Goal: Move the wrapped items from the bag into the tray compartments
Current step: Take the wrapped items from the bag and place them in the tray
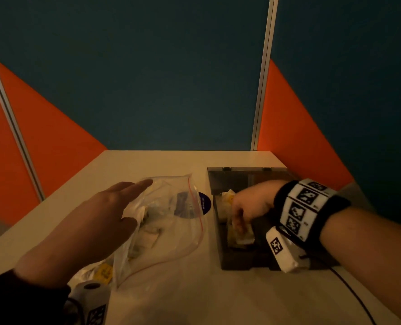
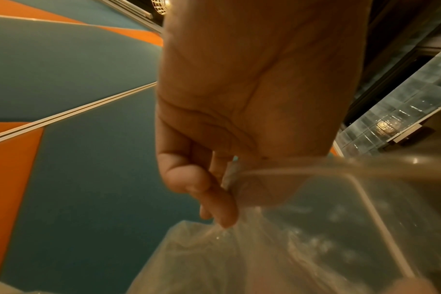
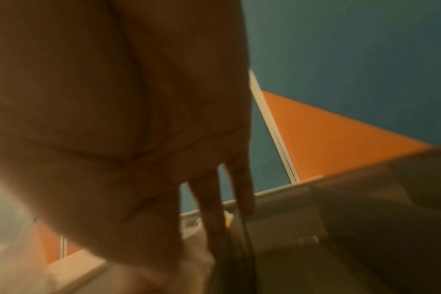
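A clear zip bag [image 1: 171,221] with several wrapped items inside lies on the table, its left side lifted. My left hand [image 1: 101,219] holds that side; in the left wrist view the thumb shows through the bag [image 2: 302,248] plastic while the fingers [image 2: 222,208] touch its outside. The dark compartment tray [image 1: 248,262] stands to the right of the bag. My right hand [image 1: 241,214] reaches down into a left compartment, fingers curled on a pale wrapped item [image 1: 241,236]. Another wrapped item [image 1: 225,198] lies in the compartment behind. The right wrist view is blurred, showing only fingers [image 3: 212,224] pointing down.
A round purple sticker [image 1: 205,204] sits on the table between bag and tray. A yellow-labelled packet [image 1: 104,272] lies near my left wrist. A thin black cable [image 1: 352,292] runs from the right wrist. Blue and orange partition walls [image 1: 148,90] enclose the table at the back and sides.
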A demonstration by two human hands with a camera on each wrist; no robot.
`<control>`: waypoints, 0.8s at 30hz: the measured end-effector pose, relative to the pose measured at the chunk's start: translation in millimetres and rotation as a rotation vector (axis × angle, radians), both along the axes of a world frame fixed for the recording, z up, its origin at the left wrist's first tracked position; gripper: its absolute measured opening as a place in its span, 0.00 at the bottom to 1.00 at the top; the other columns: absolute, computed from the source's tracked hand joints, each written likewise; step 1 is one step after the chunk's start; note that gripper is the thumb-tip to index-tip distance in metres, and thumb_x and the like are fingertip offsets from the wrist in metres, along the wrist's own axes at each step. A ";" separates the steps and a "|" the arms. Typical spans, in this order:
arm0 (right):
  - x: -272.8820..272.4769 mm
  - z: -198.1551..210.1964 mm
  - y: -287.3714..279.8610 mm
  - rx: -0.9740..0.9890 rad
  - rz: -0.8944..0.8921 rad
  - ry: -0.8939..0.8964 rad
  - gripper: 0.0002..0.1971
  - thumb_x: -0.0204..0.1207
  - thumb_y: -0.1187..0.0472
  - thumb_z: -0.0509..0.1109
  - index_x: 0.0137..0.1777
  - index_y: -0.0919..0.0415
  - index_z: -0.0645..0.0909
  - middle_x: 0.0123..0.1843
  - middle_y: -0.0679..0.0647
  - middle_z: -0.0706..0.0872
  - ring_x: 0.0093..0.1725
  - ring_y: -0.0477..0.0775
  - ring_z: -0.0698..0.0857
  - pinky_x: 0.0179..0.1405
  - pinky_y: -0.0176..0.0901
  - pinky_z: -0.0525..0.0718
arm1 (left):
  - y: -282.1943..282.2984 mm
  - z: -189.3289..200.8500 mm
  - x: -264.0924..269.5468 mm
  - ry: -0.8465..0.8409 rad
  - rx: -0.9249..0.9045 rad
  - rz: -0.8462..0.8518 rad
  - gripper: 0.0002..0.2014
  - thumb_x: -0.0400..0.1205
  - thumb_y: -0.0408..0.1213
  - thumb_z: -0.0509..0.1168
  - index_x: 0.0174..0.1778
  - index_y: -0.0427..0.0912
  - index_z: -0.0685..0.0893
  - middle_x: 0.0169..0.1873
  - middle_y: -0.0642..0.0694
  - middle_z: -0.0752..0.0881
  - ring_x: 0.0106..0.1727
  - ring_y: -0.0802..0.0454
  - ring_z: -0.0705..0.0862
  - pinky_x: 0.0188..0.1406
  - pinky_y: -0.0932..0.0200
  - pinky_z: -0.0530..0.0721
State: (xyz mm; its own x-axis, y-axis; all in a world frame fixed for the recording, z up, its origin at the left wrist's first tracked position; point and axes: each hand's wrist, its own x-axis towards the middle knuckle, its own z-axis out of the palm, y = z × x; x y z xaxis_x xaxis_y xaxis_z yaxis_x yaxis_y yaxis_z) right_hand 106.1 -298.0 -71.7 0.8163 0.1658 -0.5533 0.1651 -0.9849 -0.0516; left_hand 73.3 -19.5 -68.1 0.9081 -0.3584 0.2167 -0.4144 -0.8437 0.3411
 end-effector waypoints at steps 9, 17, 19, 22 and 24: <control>18.0 0.0 5.8 -0.218 0.120 -0.047 0.21 0.81 0.66 0.61 0.74 0.57 0.71 0.71 0.58 0.77 0.68 0.58 0.77 0.54 0.40 0.73 | -4.3 6.0 -5.2 -0.021 0.049 0.006 0.37 0.77 0.34 0.63 0.76 0.67 0.52 0.75 0.57 0.67 0.45 0.57 0.75 0.48 0.63 0.77; -18.0 41.2 16.9 0.323 0.069 -0.492 0.12 0.74 0.70 0.66 0.51 0.56 0.85 0.53 0.49 0.85 0.54 0.47 0.82 0.54 0.43 0.82 | -1.9 8.8 -6.8 -0.034 0.026 -0.061 0.36 0.77 0.33 0.63 0.74 0.68 0.57 0.72 0.58 0.70 0.43 0.59 0.75 0.46 0.64 0.76; -45.6 57.2 39.0 0.632 0.130 -0.435 0.11 0.73 0.70 0.66 0.41 0.54 0.86 0.42 0.45 0.87 0.44 0.38 0.84 0.46 0.32 0.81 | -2.0 11.5 -9.0 -0.027 -0.013 -0.107 0.35 0.77 0.33 0.62 0.72 0.72 0.59 0.71 0.58 0.71 0.41 0.58 0.77 0.46 0.61 0.79; -67.5 44.3 75.3 0.571 0.304 -0.167 0.10 0.79 0.61 0.65 0.57 0.55 0.84 0.56 0.49 0.86 0.56 0.40 0.83 0.56 0.32 0.80 | -4.7 20.8 -21.0 0.005 -0.124 -0.177 0.27 0.80 0.43 0.60 0.67 0.80 0.59 0.67 0.57 0.74 0.41 0.56 0.83 0.48 0.53 0.83; -68.1 20.0 92.7 0.340 0.411 0.012 0.18 0.82 0.54 0.61 0.70 0.57 0.76 0.70 0.55 0.80 0.67 0.52 0.78 0.69 0.45 0.74 | -0.7 29.0 -29.2 0.060 -0.212 -0.159 0.22 0.77 0.56 0.54 0.67 0.78 0.62 0.63 0.58 0.76 0.38 0.56 0.86 0.48 0.51 0.83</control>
